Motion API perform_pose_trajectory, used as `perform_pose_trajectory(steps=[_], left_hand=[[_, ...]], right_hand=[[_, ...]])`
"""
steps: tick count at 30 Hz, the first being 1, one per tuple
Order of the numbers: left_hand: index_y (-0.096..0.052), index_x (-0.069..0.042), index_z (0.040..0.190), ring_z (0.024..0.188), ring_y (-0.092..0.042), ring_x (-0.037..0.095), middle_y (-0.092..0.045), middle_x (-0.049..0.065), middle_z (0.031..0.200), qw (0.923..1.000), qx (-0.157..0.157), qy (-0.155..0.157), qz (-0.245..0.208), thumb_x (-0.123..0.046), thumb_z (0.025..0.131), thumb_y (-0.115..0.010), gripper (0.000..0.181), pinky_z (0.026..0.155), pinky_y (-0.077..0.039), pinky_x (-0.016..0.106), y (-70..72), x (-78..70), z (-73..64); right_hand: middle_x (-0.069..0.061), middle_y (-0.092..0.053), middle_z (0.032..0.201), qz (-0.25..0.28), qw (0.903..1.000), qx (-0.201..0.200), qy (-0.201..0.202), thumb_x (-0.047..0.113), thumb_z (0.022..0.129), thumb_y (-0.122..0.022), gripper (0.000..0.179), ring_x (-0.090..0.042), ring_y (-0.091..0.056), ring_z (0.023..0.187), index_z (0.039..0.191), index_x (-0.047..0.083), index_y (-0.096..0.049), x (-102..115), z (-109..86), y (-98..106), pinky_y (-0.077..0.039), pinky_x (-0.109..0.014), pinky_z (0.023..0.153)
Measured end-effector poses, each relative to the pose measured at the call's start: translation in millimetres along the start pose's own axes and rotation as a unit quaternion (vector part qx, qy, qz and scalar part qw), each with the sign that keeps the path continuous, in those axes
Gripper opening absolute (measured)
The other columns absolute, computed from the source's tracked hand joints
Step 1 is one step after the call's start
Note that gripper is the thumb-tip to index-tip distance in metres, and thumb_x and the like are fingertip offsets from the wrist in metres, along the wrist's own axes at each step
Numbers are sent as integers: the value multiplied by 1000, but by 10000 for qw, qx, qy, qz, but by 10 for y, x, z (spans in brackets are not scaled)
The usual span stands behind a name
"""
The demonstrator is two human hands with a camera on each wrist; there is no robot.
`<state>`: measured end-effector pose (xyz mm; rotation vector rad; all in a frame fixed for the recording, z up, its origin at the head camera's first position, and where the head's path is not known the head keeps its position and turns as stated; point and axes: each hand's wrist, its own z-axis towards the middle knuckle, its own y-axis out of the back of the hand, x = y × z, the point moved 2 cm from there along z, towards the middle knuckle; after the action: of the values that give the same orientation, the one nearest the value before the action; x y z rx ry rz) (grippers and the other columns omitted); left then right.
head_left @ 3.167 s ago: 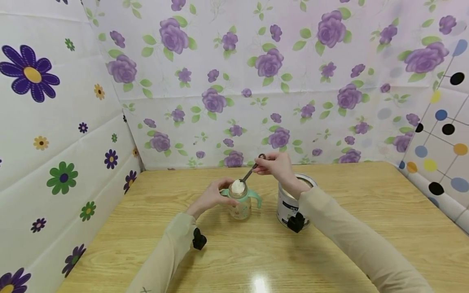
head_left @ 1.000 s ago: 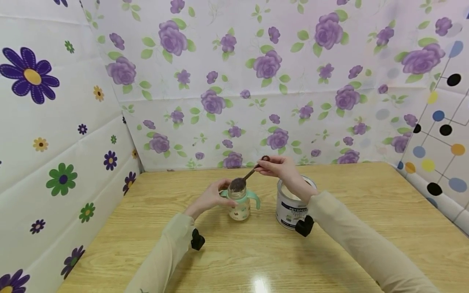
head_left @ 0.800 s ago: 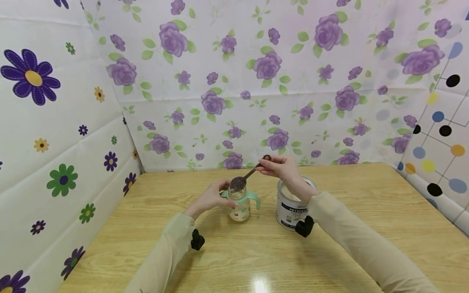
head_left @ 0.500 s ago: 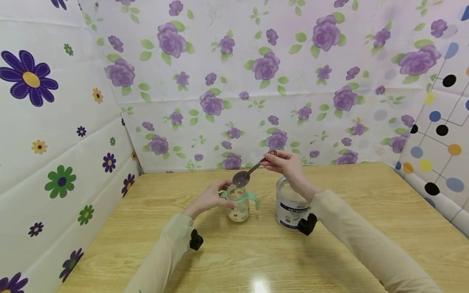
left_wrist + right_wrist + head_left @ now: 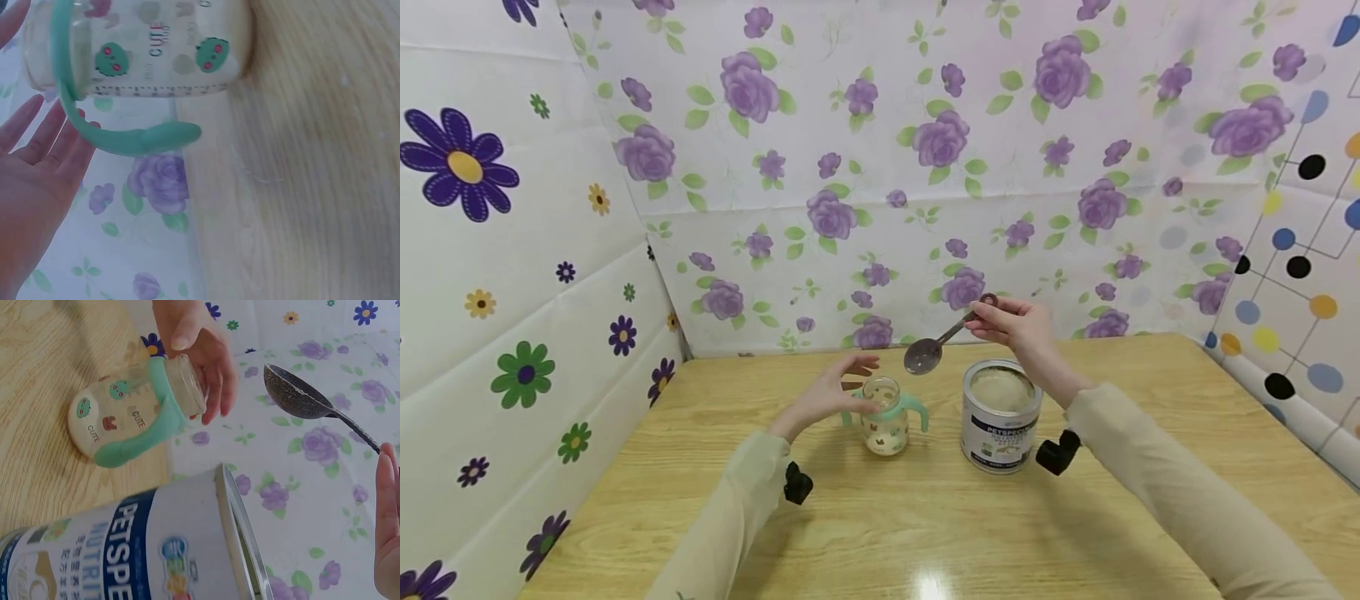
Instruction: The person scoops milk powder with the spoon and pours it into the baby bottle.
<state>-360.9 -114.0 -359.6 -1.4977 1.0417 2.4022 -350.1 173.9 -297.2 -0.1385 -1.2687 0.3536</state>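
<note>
Grey-brown, probably light and stiff, the spoon (image 5: 923,356) hangs between bottle (image 5: 884,435) and tin (image 5: 1000,437), its handle (image 5: 956,328) pinched near the end, the best hold, by the right grip (image 5: 1024,329); the left grip (image 5: 822,397) spreads empty.

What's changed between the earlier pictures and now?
The right hand has moved the spoon up and rightward from over the bottle; the spoon's white heap is gone. The left hand has loosened its hold on the bottle. The bottle and tin stay put.
</note>
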Motion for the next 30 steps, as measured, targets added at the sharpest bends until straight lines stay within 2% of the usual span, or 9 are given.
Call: perform_pose_trajectory(steps=[3, 6, 10, 15, 20, 24, 30], left_hand=[[-36, 2, 132, 115, -37, 38, -40, 19, 129, 10000, 6, -80, -19, -1, 76, -71, 66, 93, -30, 51, -3, -194, 2], [-37, 4, 131, 115, -37, 39, -40, 19, 128, 9998, 7, -185, -17, 0, 77, -69, 63, 93, -31, 49, -23, -381, 7], [-38, 4, 130, 115, -37, 39, -41, 18, 127, 9992, -20, -396, -90, 1, 78, -68, 60, 93, -31, 50, -60, -523, 58], [-39, 1, 131, 115, -39, 33, -42, 15, 127, 9986, 73, -485, -173, -1, 77, -69, 62, 93, -32, 48, -151, -654, 126], [-38, 2, 131, 113, -41, 31, -43, 15, 126, 9984, 245, -499, -131, -3, 78, -70, 62, 92, -34, 48, -276, -773, 190], [-38, 2, 130, 113, -41, 32, -42, 16, 126, 9979, 262, -568, -154, -1, 78, -70, 62, 93, -34, 46, -386, -803, 274], [-38, -5, 132, 114, -41, 28, -41, 13, 128, 9983, 219, -512, -166, -9, 75, -74, 67, 92, -36, 39, -561, -607, 443]], right_hand=[[-15, -66, 79, 78, 9999, 54, -93, 6, 83, -65, 9, -21, -65, 72, 88, -2, -67, 48, -18, 63, -50, -32, 70], [-15, -66, 78, 166, 9997, 125, -104, 4, 84, -63, 10, -21, -65, 71, 91, -4, -67, 72, -31, 151, -50, -31, 69], [-14, -66, 80, -10, 10000, -30, -80, 6, 84, -65, 20, -21, -65, 71, 97, -8, -64, 105, -44, 273, -50, -32, 70], [-11, -67, 80, -544, 9978, -350, -144, 13, 82, -68, 20, -20, -64, 72, 96, -1, -68, 142, -84, 394, -50, -34, 71], [-13, -66, 83, -456, 9984, -284, -163, 9, 83, -67, 14, -22, -65, 74, 93, -1, -68, 161, -127, 487, -49, -35, 73], [-16, -66, 85, -184, 9995, -220, -138, 4, 83, -65, 16, -25, -65, 75, 95, -6, -66, 182, -152, 575, -48, -37, 73], [-17, -66, 86, -118, 9996, -237, -111, 3, 84, -64, 14, -26, -65, 75, 93, -7, -66, 201, -180, 688, -48, -36, 73]])
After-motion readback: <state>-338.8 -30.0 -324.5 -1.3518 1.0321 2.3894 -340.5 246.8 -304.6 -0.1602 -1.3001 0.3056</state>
